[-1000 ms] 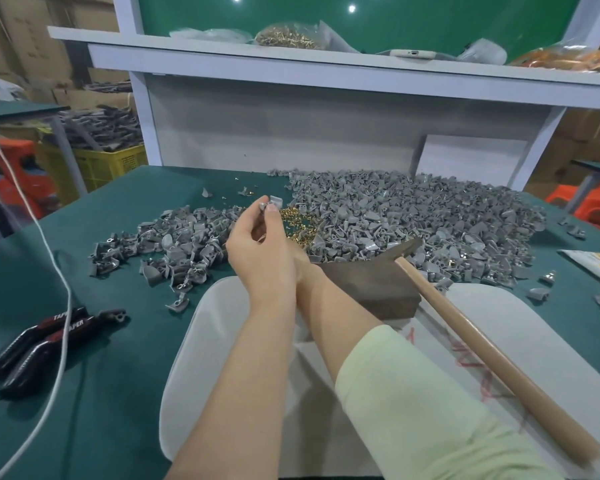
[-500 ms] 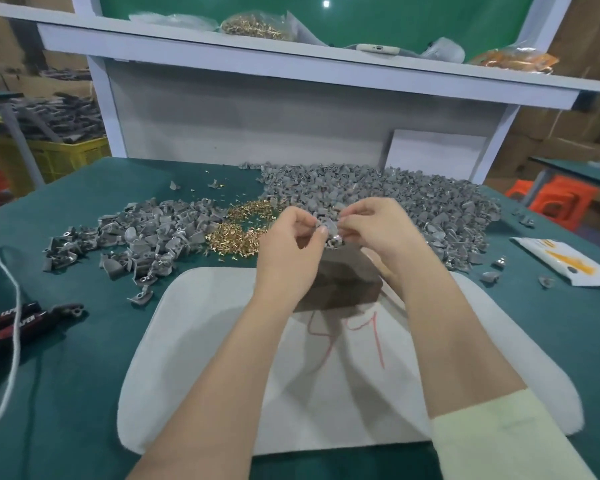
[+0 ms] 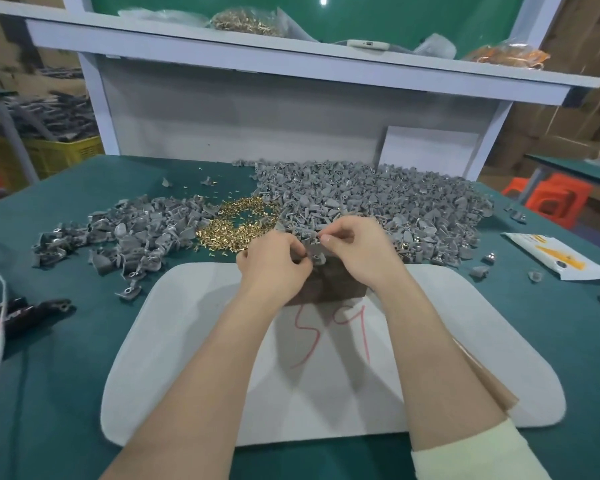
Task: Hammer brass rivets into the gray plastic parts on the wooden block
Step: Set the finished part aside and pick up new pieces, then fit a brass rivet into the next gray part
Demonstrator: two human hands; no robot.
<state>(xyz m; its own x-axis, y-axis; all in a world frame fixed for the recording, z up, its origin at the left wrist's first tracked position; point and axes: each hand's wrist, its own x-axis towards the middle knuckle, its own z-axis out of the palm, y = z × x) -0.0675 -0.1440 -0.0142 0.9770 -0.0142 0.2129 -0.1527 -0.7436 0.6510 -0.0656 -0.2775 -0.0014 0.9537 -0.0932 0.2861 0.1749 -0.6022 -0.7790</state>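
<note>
Over wood block (image 3: pixel 329 289), L hand (image 3: pixel 274 263), R hand (image 3: pixel 359 252) pinch gray part (image 3: pixel 315 253).

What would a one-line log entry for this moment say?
stage: fitting, hammering not begun | left hand: pinches gray part over wooden block | right hand: pinches same gray part | rivet: too small to tell

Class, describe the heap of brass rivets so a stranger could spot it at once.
On the green table, two heaps of gray plastic parts lie side by side. The brass rivets fill the gap between them, just beyond the left hand. They alone are tiny, golden and shiny.
</note>
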